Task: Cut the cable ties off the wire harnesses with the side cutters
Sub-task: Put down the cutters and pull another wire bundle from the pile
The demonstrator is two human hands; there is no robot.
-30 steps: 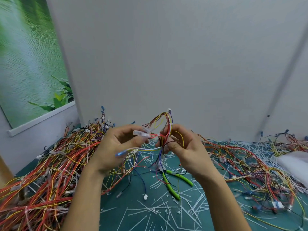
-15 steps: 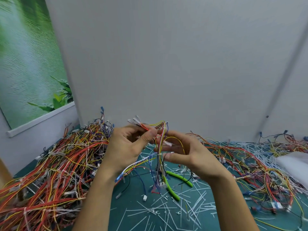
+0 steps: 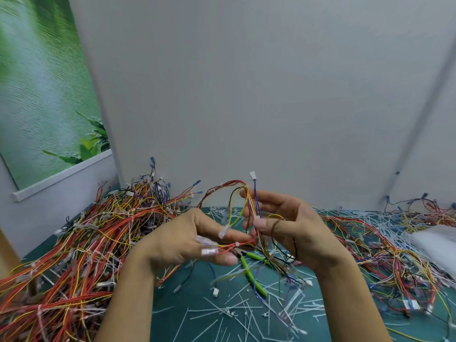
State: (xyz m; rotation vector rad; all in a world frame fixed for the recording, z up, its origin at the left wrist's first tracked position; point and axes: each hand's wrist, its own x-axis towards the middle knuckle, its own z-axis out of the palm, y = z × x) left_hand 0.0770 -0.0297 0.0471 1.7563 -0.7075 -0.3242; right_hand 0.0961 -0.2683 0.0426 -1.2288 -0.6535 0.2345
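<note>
A small wire harness [image 3: 243, 206] of red, yellow, white and purple wires is held up between both hands above the green mat. My left hand [image 3: 187, 240] holds its lower red and yellow strands, whose clear connectors lie across my fingers. My right hand [image 3: 288, 225] pinches the upright part of the bundle between thumb and fingers; a white connector sticks up above it. The side cutters [image 3: 251, 274], with bright green handles, lie on the mat just below and between my hands, untouched.
A big heap of tied harnesses [image 3: 74, 248] fills the left side of the mat. More loose wires [image 3: 394, 250] spread to the right, beside a white sheet [image 3: 436, 240]. Several cut white cable ties [image 3: 222, 309] litter the green mat [image 3: 172, 299]. A grey wall stands close behind.
My hands have shifted apart slightly and turned the harness. The loop now arches above my left hand, and my left fingers slid down onto the lower connector ends. The cutters stayed put.
</note>
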